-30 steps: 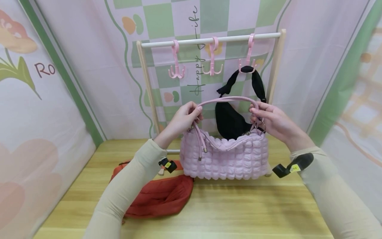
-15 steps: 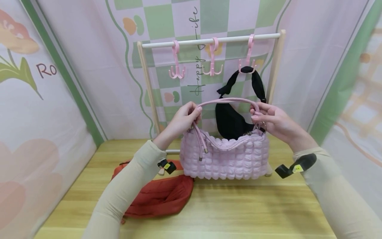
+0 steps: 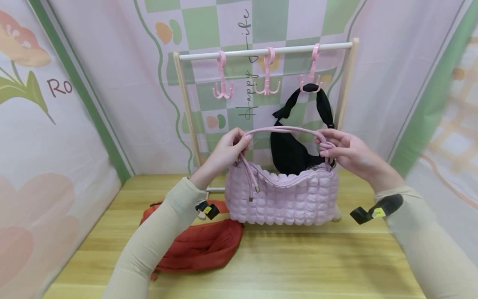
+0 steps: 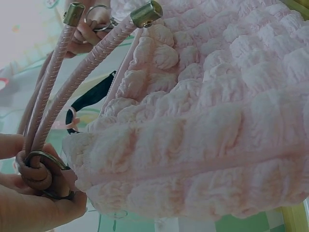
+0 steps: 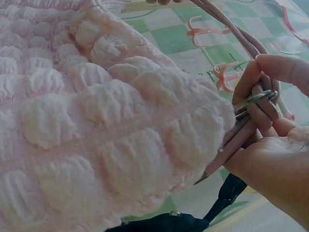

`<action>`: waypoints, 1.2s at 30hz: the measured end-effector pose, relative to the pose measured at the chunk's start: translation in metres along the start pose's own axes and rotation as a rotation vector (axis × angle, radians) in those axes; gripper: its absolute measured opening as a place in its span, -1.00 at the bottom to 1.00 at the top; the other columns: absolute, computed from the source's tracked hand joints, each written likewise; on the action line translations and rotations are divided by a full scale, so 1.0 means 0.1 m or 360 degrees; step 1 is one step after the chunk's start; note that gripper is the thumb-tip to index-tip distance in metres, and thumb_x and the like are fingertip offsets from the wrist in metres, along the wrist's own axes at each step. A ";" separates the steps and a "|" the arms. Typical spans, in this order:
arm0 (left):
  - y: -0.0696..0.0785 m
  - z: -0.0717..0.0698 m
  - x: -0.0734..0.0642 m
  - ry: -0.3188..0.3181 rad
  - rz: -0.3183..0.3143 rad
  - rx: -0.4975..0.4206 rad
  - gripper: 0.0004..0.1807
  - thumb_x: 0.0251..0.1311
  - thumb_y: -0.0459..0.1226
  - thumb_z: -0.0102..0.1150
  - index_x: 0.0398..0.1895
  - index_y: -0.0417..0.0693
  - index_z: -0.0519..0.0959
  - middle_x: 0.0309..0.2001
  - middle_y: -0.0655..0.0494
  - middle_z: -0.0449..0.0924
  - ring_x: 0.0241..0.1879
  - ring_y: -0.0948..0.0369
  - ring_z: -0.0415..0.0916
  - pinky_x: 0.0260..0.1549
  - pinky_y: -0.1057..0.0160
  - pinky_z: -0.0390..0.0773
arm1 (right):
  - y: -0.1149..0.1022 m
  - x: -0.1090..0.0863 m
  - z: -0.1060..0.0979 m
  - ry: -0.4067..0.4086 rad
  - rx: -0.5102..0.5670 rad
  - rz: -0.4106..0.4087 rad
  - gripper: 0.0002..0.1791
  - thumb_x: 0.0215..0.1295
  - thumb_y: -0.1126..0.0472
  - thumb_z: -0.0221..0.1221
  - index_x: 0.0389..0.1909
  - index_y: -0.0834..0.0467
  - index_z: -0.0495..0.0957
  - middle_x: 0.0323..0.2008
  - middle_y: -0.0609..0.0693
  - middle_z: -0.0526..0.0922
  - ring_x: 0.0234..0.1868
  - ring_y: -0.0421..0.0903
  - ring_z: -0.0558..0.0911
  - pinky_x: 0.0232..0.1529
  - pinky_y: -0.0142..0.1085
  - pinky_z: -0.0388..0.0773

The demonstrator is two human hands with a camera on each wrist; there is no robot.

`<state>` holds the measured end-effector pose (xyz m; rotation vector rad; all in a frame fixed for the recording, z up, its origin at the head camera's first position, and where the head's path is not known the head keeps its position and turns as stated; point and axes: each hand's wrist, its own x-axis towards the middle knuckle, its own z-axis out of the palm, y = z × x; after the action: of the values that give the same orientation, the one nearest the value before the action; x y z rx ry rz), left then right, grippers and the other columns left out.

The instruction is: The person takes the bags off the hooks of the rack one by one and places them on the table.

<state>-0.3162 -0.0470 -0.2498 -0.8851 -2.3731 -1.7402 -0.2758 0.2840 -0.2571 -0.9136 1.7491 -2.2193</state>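
Observation:
A pink puffy quilted handbag (image 3: 280, 199) hangs or stands upright in front of the rack; whether its base touches the table I cannot tell. My left hand (image 3: 228, 151) pinches the left end of its thin cord handle (image 3: 280, 129), by the knot and metal ring (image 4: 41, 176) in the left wrist view. Two metal-tipped cord ends dangle beside it. My right hand (image 3: 349, 153) holds the knotted cord at the handle's other end, fingers round the metal ring (image 5: 263, 96) in the right wrist view. Between the hands the handle arches upward.
Behind stands a rack with a white bar (image 3: 246, 52) carrying three pink hooks (image 3: 267, 79). From the right hook hangs a black bag (image 3: 289, 151), partly behind the pink one. An orange-red bag (image 3: 201, 247) lies on the wooden table (image 3: 298, 265), partly under the left forearm. Fabric walls surround the table.
The right hand has shifted a little right and down, and its fingers have moved on the knot. The handle's arch sits slightly lower. The left hand has barely moved.

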 end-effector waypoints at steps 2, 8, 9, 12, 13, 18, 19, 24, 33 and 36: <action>0.00 0.00 -0.01 0.0001 0.0005 0.0000 -0.79 0.39 -0.19 -0.04 -0.33 -0.15 0.41 -0.47 0.09 0.42 -0.50 0.24 0.37 -0.51 0.35 0.39 | -0.01 -0.01 0.00 -0.0017 -0.0048 0.0004 -0.47 0.22 0.69 -0.14 0.14 0.22 0.38 0.00 0.04 0.54 -0.12 -0.22 0.54 -0.06 -0.45 0.57; -0.02 -0.01 -0.03 -0.0001 0.0025 -0.0014 -0.80 0.38 -0.20 -0.01 -0.33 -0.16 0.41 -0.47 0.07 0.42 -0.50 0.23 0.37 -0.52 0.35 0.40 | -0.03 -0.04 -0.01 0.0015 -0.0253 0.0042 -0.49 0.25 0.64 -0.08 0.13 0.15 0.42 0.01 -0.03 0.58 -0.02 -0.23 0.57 -0.02 -0.44 0.56; -0.02 -0.01 -0.03 -0.0003 0.0028 -0.0018 -0.80 0.38 -0.20 -0.01 -0.33 -0.16 0.41 -0.46 0.07 0.43 -0.50 0.23 0.37 -0.51 0.35 0.40 | -0.03 -0.05 -0.01 0.0035 -0.0303 0.0053 -0.51 0.26 0.62 -0.06 0.13 0.15 0.42 0.00 -0.04 0.59 -0.02 -0.24 0.57 -0.02 -0.44 0.56; -0.02 -0.02 -0.04 -0.0001 0.0034 -0.0018 -0.80 0.38 -0.19 -0.01 -0.33 -0.15 0.41 -0.46 0.08 0.43 -0.49 0.23 0.37 -0.51 0.34 0.40 | -0.04 -0.06 0.00 0.0094 -0.0451 0.0088 -0.54 0.28 0.56 0.00 0.14 0.14 0.42 -0.02 -0.07 0.61 -0.02 -0.26 0.58 -0.02 -0.45 0.56; -0.02 -0.02 -0.04 -0.0002 0.0036 -0.0018 -0.80 0.38 -0.19 -0.01 -0.33 -0.15 0.41 -0.46 0.07 0.43 -0.49 0.23 0.37 -0.51 0.33 0.40 | -0.05 -0.07 0.00 0.0115 -0.0505 0.0104 -0.55 0.28 0.54 0.02 0.14 0.13 0.42 -0.03 -0.09 0.62 -0.03 -0.27 0.59 -0.03 -0.46 0.56; -0.03 -0.03 -0.05 -0.0003 0.0044 -0.0015 -0.81 0.38 -0.20 0.00 -0.32 -0.14 0.41 -0.42 -0.04 0.44 -0.49 0.22 0.36 -0.52 0.34 0.39 | -0.07 -0.10 0.00 0.0181 -0.0673 0.0153 -0.55 0.29 0.48 0.07 0.17 0.13 0.41 -0.04 -0.12 0.63 -0.08 -0.27 0.64 -0.06 -0.45 0.57; -0.03 -0.03 -0.05 -0.0003 0.0047 -0.0018 -0.82 0.37 -0.21 0.00 -0.32 -0.15 0.41 -0.42 -0.06 0.44 -0.49 0.22 0.37 -0.52 0.34 0.40 | -0.07 -0.10 0.00 0.0198 -0.0720 0.0164 -0.55 0.29 0.46 0.08 0.18 0.12 0.41 -0.04 -0.13 0.64 -0.09 -0.27 0.65 -0.07 -0.46 0.57; -0.03 -0.04 -0.06 -0.0001 0.0064 -0.0024 -0.85 0.37 -0.25 0.01 -0.31 -0.16 0.40 -0.45 -0.02 0.43 -0.50 0.22 0.35 -0.55 0.36 0.38 | -0.08 -0.11 0.00 0.0280 -0.0938 0.0211 -0.59 0.31 0.37 0.11 0.17 0.10 0.42 -0.07 -0.20 0.66 -0.14 -0.29 0.66 -0.13 -0.46 0.59; -0.03 -0.03 -0.08 0.0011 0.0047 -0.0024 -0.90 0.33 -0.29 0.06 -0.28 -0.16 0.42 -0.46 0.08 0.40 -0.50 0.24 0.31 -0.57 0.37 0.34 | -0.06 -0.12 0.01 0.0367 -0.1190 0.0227 -0.61 0.30 0.27 0.16 0.14 0.19 0.43 -0.12 -0.28 0.67 -0.13 -0.33 0.61 -0.22 -0.42 0.58; -0.01 -0.03 -0.08 0.0011 0.0026 -0.0008 -0.89 0.28 -0.30 0.12 -0.28 -0.15 0.41 -0.45 0.09 0.39 -0.50 0.25 0.29 -0.58 0.38 0.33 | -0.07 -0.13 0.01 0.0392 -0.1197 0.0221 -0.63 0.30 0.27 0.17 0.12 0.16 0.42 -0.14 -0.28 0.67 -0.15 -0.33 0.60 -0.26 -0.42 0.55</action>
<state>-0.3109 -0.0534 -0.2531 -0.8949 -2.3517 -1.7416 -0.2632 0.2916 -0.2553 -0.6005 2.7439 -1.6313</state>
